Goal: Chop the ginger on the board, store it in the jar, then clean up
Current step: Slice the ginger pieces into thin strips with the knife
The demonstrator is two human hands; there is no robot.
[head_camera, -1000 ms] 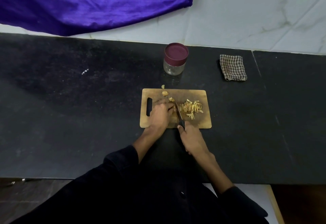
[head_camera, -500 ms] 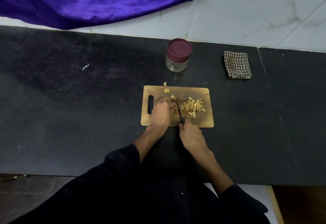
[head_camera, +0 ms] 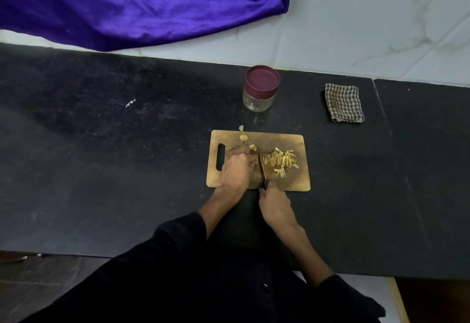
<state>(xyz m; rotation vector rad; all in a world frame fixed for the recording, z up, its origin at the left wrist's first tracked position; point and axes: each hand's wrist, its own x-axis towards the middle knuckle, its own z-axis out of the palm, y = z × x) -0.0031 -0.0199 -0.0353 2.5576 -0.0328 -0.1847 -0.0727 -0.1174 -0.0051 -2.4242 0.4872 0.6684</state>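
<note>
A wooden cutting board lies on the black counter. My left hand rests curled on the board, holding down a ginger piece that its fingers mostly hide. My right hand grips the dark handle of a knife, whose blade stands on the board just right of my left fingers. A heap of cut ginger strips lies right of the blade. A few small ginger bits sit near the board's far edge. A clear jar with a maroon lid stands behind the board, lid on.
A folded checked cloth lies at the back right of the black counter. A purple fabric hangs over the white tiled wall at the back left. The counter's front edge runs just below my forearms.
Both hands stay in about the same place on the board, the blade still beside my left fingers. The camera view has shifted slightly. The ginger heap looks unchanged.
</note>
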